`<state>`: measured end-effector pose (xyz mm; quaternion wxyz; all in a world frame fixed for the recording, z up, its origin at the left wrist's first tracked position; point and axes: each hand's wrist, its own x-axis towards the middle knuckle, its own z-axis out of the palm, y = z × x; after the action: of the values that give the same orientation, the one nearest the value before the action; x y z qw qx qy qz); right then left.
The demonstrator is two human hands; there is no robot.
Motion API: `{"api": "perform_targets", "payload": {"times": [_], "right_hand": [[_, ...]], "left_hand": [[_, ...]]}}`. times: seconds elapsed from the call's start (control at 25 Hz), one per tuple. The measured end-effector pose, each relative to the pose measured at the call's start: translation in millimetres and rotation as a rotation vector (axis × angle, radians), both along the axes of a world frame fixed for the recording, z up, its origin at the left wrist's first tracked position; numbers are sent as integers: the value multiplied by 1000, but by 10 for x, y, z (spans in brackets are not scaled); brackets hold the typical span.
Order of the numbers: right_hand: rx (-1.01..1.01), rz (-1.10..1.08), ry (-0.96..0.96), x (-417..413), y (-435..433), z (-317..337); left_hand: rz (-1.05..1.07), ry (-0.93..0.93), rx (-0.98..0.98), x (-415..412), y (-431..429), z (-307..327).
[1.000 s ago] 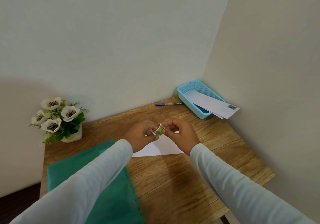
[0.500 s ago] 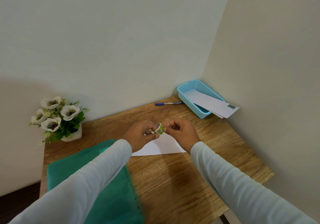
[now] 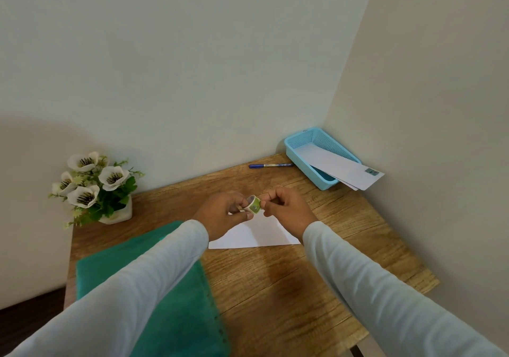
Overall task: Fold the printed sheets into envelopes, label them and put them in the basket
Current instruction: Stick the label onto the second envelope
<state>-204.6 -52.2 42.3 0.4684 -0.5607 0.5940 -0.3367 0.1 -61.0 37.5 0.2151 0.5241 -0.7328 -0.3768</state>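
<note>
Holding a small roll of green-printed label stickers (image 3: pixel 254 205) above the wooden counter (image 3: pixel 303 287), both hands met near the centre of the surface. The left grip (image 3: pixel 220 214) was clenched around the roll from the left, thumb and fingers curled on its rim. The right grip (image 3: pixel 286 213) pinched the right edge of the roll between thumb and forefinger, the other fingers curled in; whether a label had been lifted free could not be determined. A white folded paper envelope (image 3: pixel 259 236) lay flat on the counter directly beneath the hands, partly hidden by them. The light blue plastic mesh basket (image 3: pixel 304 139) stood in the far right corner against the walls, with long white envelopes (image 3: pixel 338 168) resting in it and overhanging its near rim; the top one carried a green label (image 3: pixel 371 172) at its outer end. A blue pen (image 3: pixel 271 165) lay just left of the basket. A green folder (image 3: pixel 176 315) lay on the near left, under the left sleeve, and a white pot of white artificial flowers (image 3: pixel 93 185) stood at the far left.
</note>
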Motion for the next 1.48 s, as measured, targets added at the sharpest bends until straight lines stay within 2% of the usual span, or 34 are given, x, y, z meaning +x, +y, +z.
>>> {"api": "perform_targets", "payload": {"times": [0.16, 0.36, 0.52, 0.76, 1.0, 1.08, 1.12, 1.2, 1.28, 1.36, 1.48], "right_hand": [[34, -12, -33, 11, -14, 2], [132, -100, -179, -35, 5, -25], [193, -224, -220, -177, 11, -98], [275, -338, -259, -379, 14, -280], [352, -551, -297, -679, 30, -482], [382, -602, -347, -752, 58, -530], [396, -626, -375, -774, 71, -551], [413, -651, -419, -782, 98, -573], [419, -652, -447, -741, 112, -577], [415, -630, -474, -665, 123, -571], [412, -569, -488, -595, 151, -551]], "left_hand": [[64, -32, 40, 31, -51, -32], [122, -110, 66, 79, -240, -130], [207, -253, 69, 209, -434, -252], [252, -578, 3, 282, -886, -292], [238, -701, 14, 233, -1101, -413], [274, -765, -110, 204, -1013, -409], [284, -740, -184, 160, -934, -409], [236, -500, -182, -24, -728, -421], [128, -143, 47, -331, -495, -433], [66, 122, 262, -644, -309, -471], [109, 310, 391, -917, -208, -514]]}}
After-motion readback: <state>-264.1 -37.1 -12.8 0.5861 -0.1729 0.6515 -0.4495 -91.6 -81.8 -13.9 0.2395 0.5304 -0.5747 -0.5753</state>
